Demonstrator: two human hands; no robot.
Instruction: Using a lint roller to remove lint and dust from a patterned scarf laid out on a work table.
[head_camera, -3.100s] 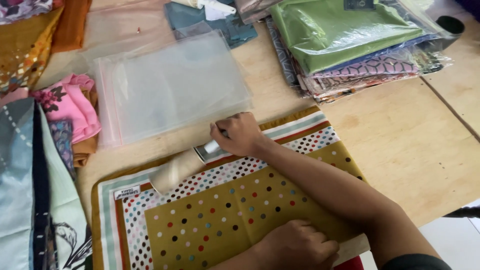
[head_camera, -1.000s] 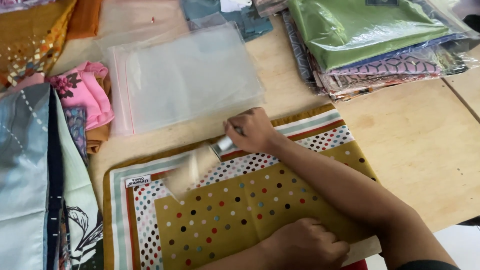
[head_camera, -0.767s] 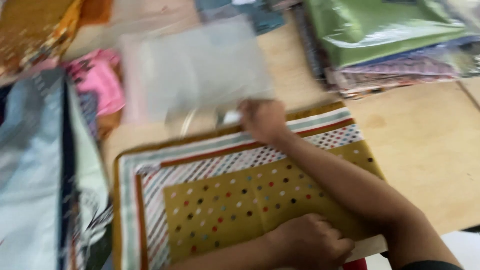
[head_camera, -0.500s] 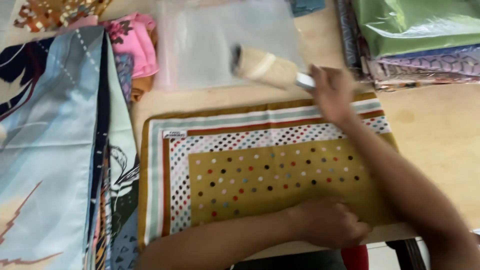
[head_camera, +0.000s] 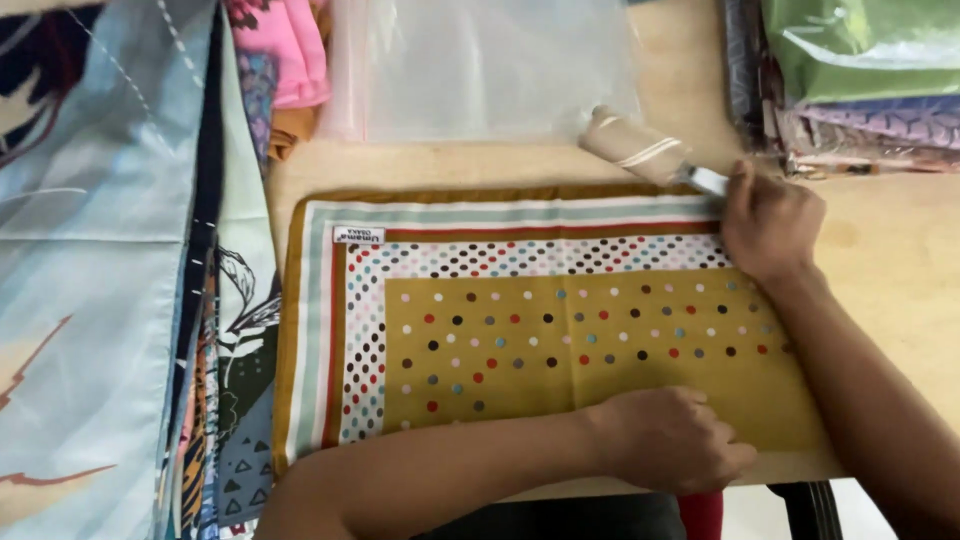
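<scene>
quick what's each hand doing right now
Left hand: open, resting palm down on the near edge of the folded dotted scarf.
Right hand: closed on the handle of the lint roller, beyond the scarf's far edge.

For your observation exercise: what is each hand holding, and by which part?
Right hand grips the lint roller by its handle; left hand only presses flat on the scarf.

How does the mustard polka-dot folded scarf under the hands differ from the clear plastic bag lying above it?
The mustard polka-dot folded scarf is opaque cloth with striped and dotted borders; the clear plastic bag is see-through and plain. The scarf is pinned by the left hand near its lower edge, while the bag lies untouched. The right hand, holding a beige lint roller, rests at the scarf's upper right corner. Both lie flat on the wooden table.
</scene>
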